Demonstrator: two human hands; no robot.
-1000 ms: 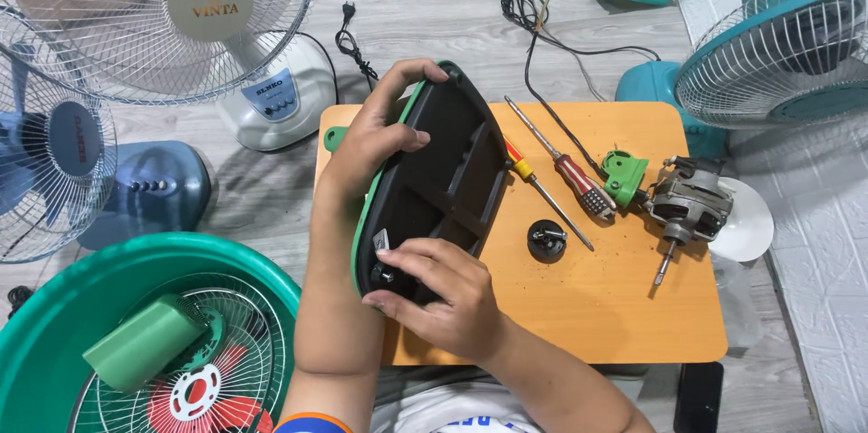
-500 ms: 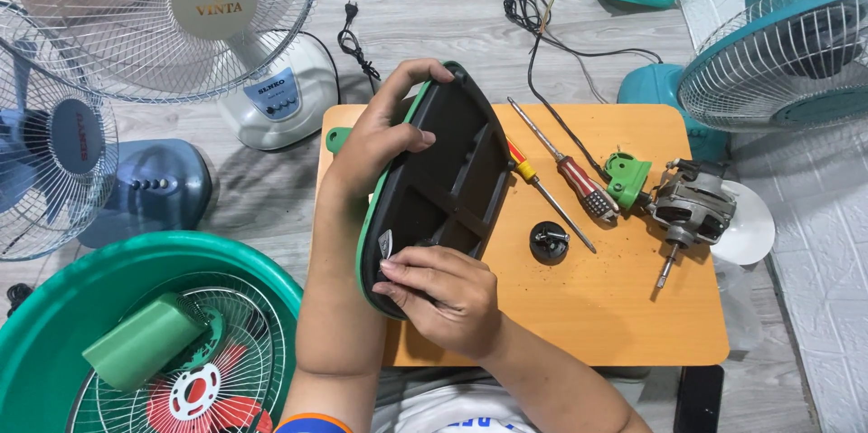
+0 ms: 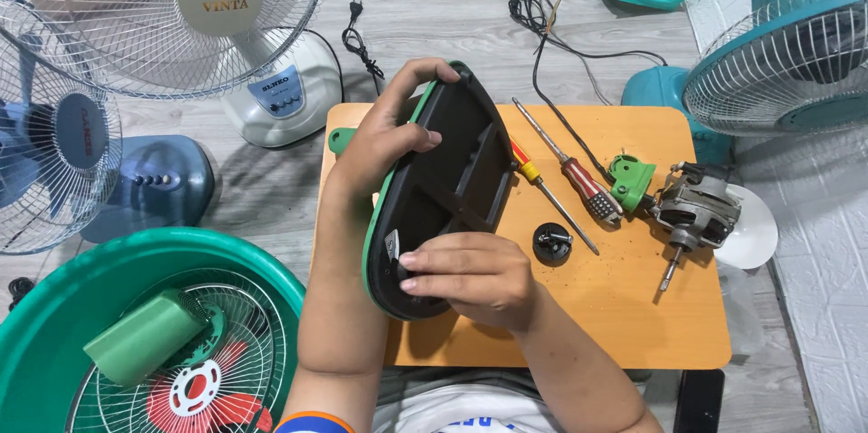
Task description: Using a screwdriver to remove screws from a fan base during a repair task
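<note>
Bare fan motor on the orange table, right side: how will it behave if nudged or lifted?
The fan motor is mostly bare metal, so probably heavy for its size. Its rounded body and protruding shaft suggest it may rock or pivot rather than slide. It looks rigid, though the attached wires could drag.

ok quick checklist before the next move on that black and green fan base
1. Left hand grips the base at its top rim: ok.
2. Right hand steadies its lower end: ok.
3. Base tilted up, hollow underside facing the camera: ok.
4. Screwdrivers lie on the table, right of the base, within reach: ok.
5. Motor lies apart from the base: ok.
6. Screws left inside the base: cannot tell.
</note>
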